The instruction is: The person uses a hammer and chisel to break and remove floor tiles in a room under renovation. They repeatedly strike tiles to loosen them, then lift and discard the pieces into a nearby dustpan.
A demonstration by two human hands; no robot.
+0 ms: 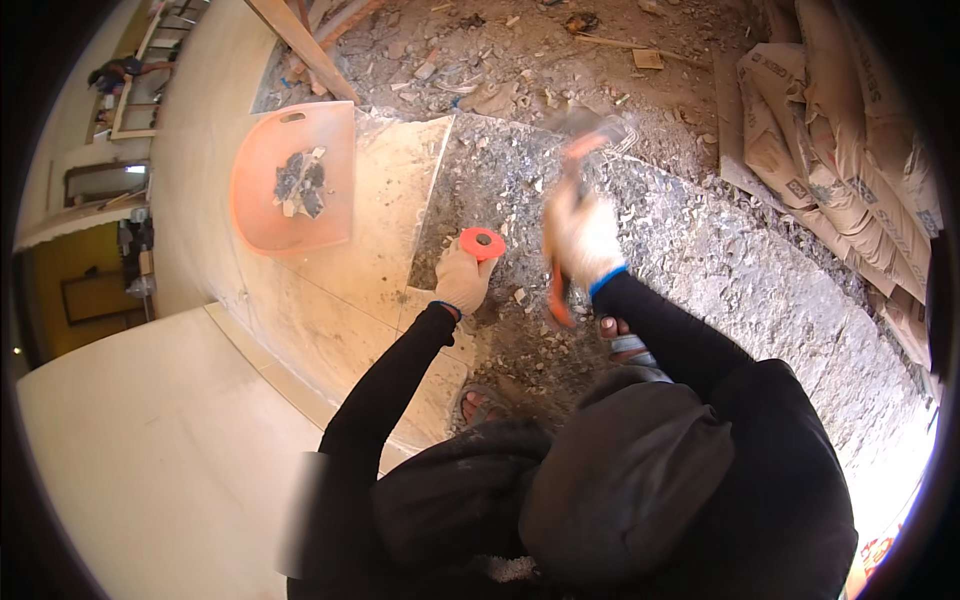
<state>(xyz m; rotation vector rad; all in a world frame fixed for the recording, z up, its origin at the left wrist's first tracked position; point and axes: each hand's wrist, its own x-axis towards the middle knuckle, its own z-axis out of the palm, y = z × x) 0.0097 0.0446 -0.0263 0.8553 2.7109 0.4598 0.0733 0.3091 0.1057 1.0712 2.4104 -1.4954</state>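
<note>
Gloved, my left hand (460, 279) is closed on a chisel (483, 241) with a round red hand guard, held upright at the broken edge of the cream tiles (393, 218). My right hand (585, 232), also gloved, grips a hammer (590, 138) with an orange handle, raised to the right of the chisel and blurred by motion. Beneath and around both tools is rough grey exposed floor (505, 170) with chips and dust. The chisel's tip is hidden by the guard and glove.
A translucent orange dustpan (255, 200) with rubble lies on the tiles at left. Wooden boards (305, 55) lean behind it, near loose debris (520, 50). Stacked brown paper sacks (820, 150) line the right side. A person (118, 75) is far off at upper left. My sandalled feet are below me.
</note>
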